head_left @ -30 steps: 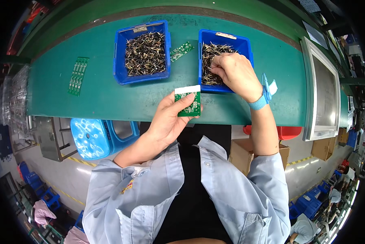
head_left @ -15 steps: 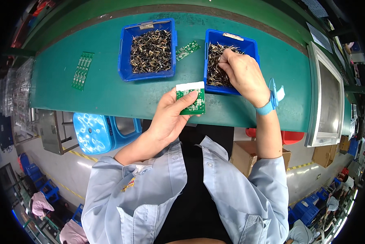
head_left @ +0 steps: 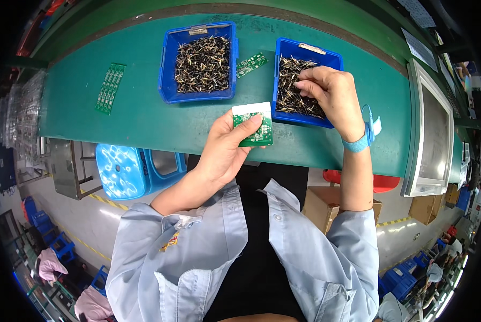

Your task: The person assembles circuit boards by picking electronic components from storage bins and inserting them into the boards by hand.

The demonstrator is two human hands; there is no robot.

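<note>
I place the right hand [head_left: 337,95], fingertips close together, grasp not discernible, just over mixed-angled black, gold-leaded components [head_left: 291,96] in the blue rectangular plastic bin [head_left: 303,119], rightward of and beyond the green, white-edged circuit board [head_left: 256,138] the left hand [head_left: 224,146] grips

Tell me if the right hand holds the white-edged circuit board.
No, the left hand grips the circuit board.

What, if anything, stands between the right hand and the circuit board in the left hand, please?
Only the near left corner of the right blue bin lies between the right hand and the circuit board in the left hand; nothing else visible does.
</note>
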